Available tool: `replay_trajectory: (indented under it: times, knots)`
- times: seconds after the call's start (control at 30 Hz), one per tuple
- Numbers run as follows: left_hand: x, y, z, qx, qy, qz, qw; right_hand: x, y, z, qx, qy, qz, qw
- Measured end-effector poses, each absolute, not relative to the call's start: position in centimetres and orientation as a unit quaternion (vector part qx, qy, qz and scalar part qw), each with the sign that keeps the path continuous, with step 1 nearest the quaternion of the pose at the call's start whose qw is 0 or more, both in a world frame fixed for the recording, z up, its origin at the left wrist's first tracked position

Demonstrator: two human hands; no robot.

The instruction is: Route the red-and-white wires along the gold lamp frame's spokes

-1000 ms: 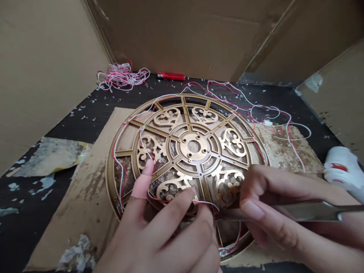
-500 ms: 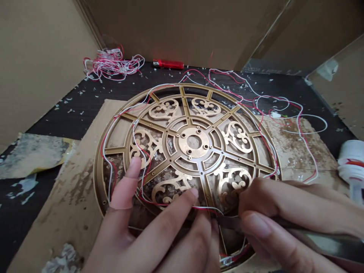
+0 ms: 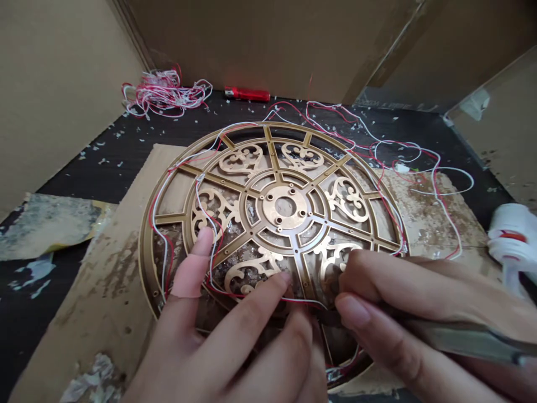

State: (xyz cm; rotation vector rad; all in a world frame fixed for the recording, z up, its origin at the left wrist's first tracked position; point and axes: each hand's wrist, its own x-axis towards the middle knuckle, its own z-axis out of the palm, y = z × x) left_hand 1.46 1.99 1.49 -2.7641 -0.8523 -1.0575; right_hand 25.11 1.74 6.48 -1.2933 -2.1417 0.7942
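A round golden openwork frame (image 3: 286, 209) with scroll ornaments lies flat in the middle. Red and white wires (image 3: 203, 208) run along its left side and across its near part. My left hand (image 3: 247, 341) rests on the frame's near left, fingers spread, one finger bearing a pale cover (image 3: 191, 274). Two of its fingertips touch the frame beside the wire; the lowest fingers are partly hidden. At the near right, my right hand (image 3: 403, 313) is closed around a grey metal tool (image 3: 457, 337), whose tip points toward the wire near the left fingers.
Stained cardboard (image 3: 104, 235) lies beneath the frame on a dark table (image 3: 109, 151). A tangled wire bundle (image 3: 165, 94) and a red lighter-like object (image 3: 247, 94) sit at the back. A white bottle (image 3: 512, 238) stands at right. Cardboard walls (image 3: 272, 45) enclose the table.
My right hand and the tool have shifted slightly left and up along the wire. My left hand stays nearly in place. The view has moved a little.
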Motion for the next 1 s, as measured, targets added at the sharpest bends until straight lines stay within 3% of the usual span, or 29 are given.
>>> replay_trajectory:
  times: [0.17,0.4,0.67,0.87,1.0]
  knots:
    - [1.6,1.8,1.3,-0.901,-0.288,-0.325,0.017,23.8,1.1,5.8,-0.489,-0.778,0.272,0.285]
    - [1.1,1.3,1.1,-0.895,-0.307,-0.324,0.016,24.6,1.8,5.5,-0.433,-0.78,0.369,0.262]
    - [1.5,1.5,1.2,-0.901,-0.298,-0.316,0.012,24.6,1.8,5.9,-0.49,-0.781,0.268,0.28]
    - [1.8,1.7,1.8,-0.898,-0.292,-0.329,0.025,24.9,1.8,5.8,-0.454,-0.793,0.32,0.251]
    - [1.6,1.9,2.0,-0.887,-0.31,-0.341,0.007,25.0,1.7,5.5,-0.428,-0.799,0.303,0.293]
